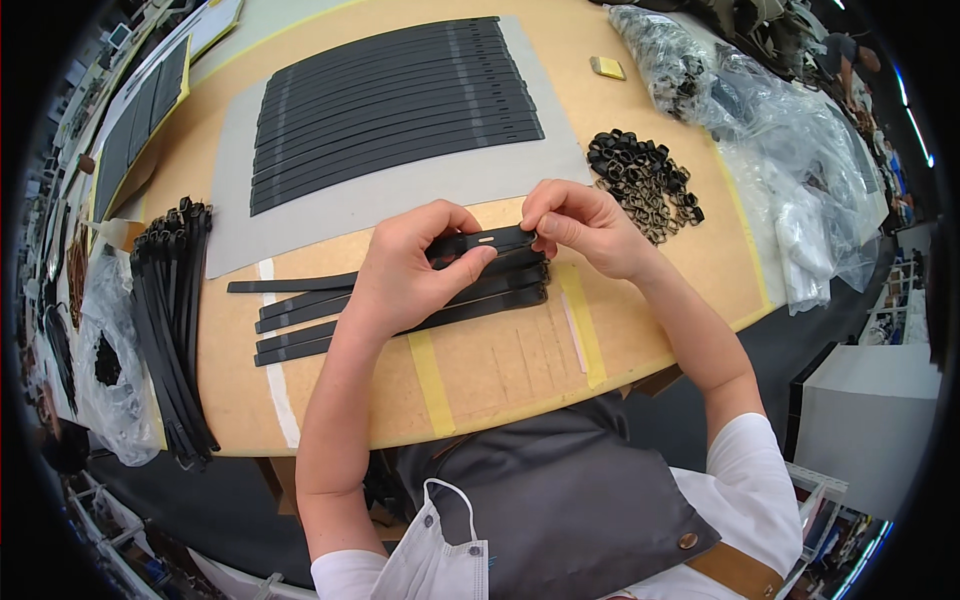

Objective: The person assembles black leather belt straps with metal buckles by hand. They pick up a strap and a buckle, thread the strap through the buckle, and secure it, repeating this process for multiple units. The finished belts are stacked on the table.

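Observation:
My left hand (405,262) is closed around a flat black strap (510,239), its thumb and fingers pinching it near a small elongated slot. At the strap's right end, my right hand (590,228) pinches the tip between thumb and fingertips. A bit of metal, perhaps a buckle, shows there, but the fingers partly cover it. Under my hands, several more black straps (300,346) lie side by side across the table. Some of them run beneath my left hand and wrist, out of sight.
Beyond my hands, a row of black straps (395,112) lies on a grey sheet (235,225). Black loops and bronze-coloured buckles (645,180) are heaped at right. A bundle of buckled straps (172,320) hangs over the left edge. Clear plastic bags (785,170) cover the far right.

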A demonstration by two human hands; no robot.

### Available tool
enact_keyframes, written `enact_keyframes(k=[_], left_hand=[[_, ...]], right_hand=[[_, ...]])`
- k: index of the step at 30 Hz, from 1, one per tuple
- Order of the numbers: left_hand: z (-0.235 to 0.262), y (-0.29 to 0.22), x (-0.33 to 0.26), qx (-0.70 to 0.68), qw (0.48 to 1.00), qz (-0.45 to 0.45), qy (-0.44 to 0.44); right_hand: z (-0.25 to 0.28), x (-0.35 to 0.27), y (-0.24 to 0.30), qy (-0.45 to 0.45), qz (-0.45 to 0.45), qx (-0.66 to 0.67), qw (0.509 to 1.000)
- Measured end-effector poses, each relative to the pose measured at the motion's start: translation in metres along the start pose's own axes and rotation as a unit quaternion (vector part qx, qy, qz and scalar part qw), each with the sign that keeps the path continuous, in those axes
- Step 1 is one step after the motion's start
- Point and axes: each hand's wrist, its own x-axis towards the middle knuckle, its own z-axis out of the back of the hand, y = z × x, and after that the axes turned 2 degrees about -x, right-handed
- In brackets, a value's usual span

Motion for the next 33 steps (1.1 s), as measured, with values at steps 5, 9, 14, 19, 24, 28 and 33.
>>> enact_keyframes(k=[5,9,14,19,24,28,33], left_hand=[[-0.008,-0.002,-0.001,0.06,0.998,-0.017,0.011],[-0.011,-0.002,-0.002,0.059,0.998,-0.01,0.018],[-0.011,-0.003,-0.002,0.069,0.997,0.005,0.031],[-0.012,-0.005,-0.002,0.065,0.997,0.001,0.046],[-0.015,-0.001,-0.003,0.094,0.992,-0.051,0.059],[-0.018,0.001,-0.004,0.112,0.989,-0.07,0.069],[-0.018,-0.003,-0.004,0.073,0.994,-0.072,0.022]], right_hand=[[-0.012,0.0,0.0,0.007,-0.036,-0.035,0.999],[-0.022,0.001,-0.004,-0.006,-0.061,-0.004,0.998],[-0.023,0.001,-0.006,-0.021,-0.077,0.037,0.996],[-0.018,0.002,-0.001,-0.005,-0.106,0.034,0.994],[-0.023,0.001,0.013,-0.023,-0.149,-0.009,0.988],[-0.027,0.0,0.015,-0.029,-0.161,-0.047,0.985],[-0.026,0.003,0.006,-0.043,-0.104,0.013,0.994]])
